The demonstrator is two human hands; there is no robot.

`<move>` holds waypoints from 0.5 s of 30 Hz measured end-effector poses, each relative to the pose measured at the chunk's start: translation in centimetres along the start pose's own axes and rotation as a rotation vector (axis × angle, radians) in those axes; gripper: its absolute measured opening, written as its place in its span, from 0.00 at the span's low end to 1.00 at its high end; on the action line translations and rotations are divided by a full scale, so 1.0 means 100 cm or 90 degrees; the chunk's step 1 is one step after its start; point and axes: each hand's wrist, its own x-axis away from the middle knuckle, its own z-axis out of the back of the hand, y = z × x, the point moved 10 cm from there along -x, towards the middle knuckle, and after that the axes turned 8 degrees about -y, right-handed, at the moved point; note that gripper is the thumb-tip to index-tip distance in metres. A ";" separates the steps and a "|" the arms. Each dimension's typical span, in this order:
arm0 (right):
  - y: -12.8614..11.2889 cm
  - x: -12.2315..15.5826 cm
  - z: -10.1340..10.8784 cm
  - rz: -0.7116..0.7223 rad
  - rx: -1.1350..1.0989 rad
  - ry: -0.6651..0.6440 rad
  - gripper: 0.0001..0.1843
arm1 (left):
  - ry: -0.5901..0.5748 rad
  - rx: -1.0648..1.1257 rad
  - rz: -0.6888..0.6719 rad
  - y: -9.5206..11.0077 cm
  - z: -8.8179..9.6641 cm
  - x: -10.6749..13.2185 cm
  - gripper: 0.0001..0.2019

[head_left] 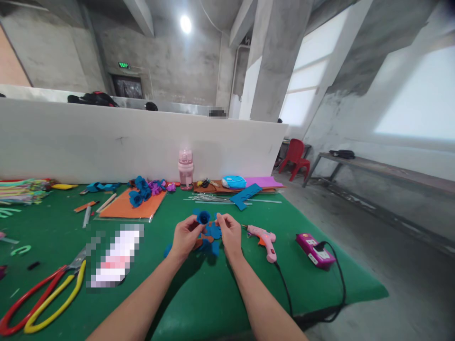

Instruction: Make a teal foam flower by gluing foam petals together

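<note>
My left hand (185,237) is closed on a small blue flower (204,217) with a dark centre, held above the table. Beside it, my right hand (230,232) pinches a small blue petal (217,216), of which only the edge shows past the fingers. Below and between both hands lie loose blue petals (214,231) and some brown pieces, partly hidden by the hands. A pink glue gun (263,239) lies just right of my right hand, its nozzle pointing toward it.
A purple power strip (315,250) with a black cord sits at right. Red-and-yellow scissors (59,289) lie at left. Toward the back stand a pink bottle (185,169), an orange sheet (124,207) with blue and purple flowers, and a white partition (135,142).
</note>
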 end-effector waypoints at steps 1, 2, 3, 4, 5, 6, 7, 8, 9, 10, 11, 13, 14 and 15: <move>-0.002 0.000 -0.003 0.008 0.010 -0.016 0.12 | 0.008 0.010 0.011 -0.002 0.001 0.000 0.04; -0.004 0.000 -0.005 0.021 0.023 -0.026 0.11 | 0.017 0.022 0.023 -0.004 0.002 0.000 0.04; -0.008 0.001 -0.008 0.035 0.040 -0.037 0.10 | 0.025 0.038 0.035 -0.006 0.004 0.000 0.04; -0.011 0.002 -0.011 0.047 0.060 -0.052 0.11 | 0.034 0.058 0.047 -0.009 0.005 0.000 0.05; -0.013 0.003 -0.015 0.054 0.080 -0.074 0.11 | 0.042 0.083 0.058 -0.011 0.006 -0.001 0.06; -0.015 0.004 -0.021 0.056 0.098 -0.101 0.11 | 0.050 0.112 0.068 -0.014 0.008 -0.001 0.07; -0.016 0.005 -0.026 0.056 0.112 -0.129 0.11 | 0.058 0.141 0.076 -0.017 0.009 -0.002 0.08; -0.017 0.006 -0.031 0.056 0.123 -0.153 0.11 | 0.065 0.168 0.084 -0.020 0.010 -0.002 0.09; -0.017 0.008 -0.035 0.055 0.128 -0.168 0.11 | 0.070 0.192 0.090 -0.022 0.011 -0.003 0.09; -0.016 0.009 -0.037 0.053 0.131 -0.177 0.11 | 0.076 0.214 0.097 -0.025 0.012 -0.004 0.10; -0.015 0.009 -0.039 0.049 0.132 -0.183 0.11 | 0.082 0.234 0.103 -0.028 0.013 -0.004 0.10; -0.012 0.010 -0.041 0.038 0.130 -0.189 0.10 | 0.089 0.269 0.114 -0.034 0.013 -0.004 0.10; -0.010 0.010 -0.042 0.033 0.129 -0.193 0.10 | 0.089 0.284 0.116 -0.036 0.013 -0.004 0.10; -0.008 0.010 -0.043 0.028 0.129 -0.195 0.10 | 0.086 0.293 0.118 -0.037 0.012 -0.004 0.10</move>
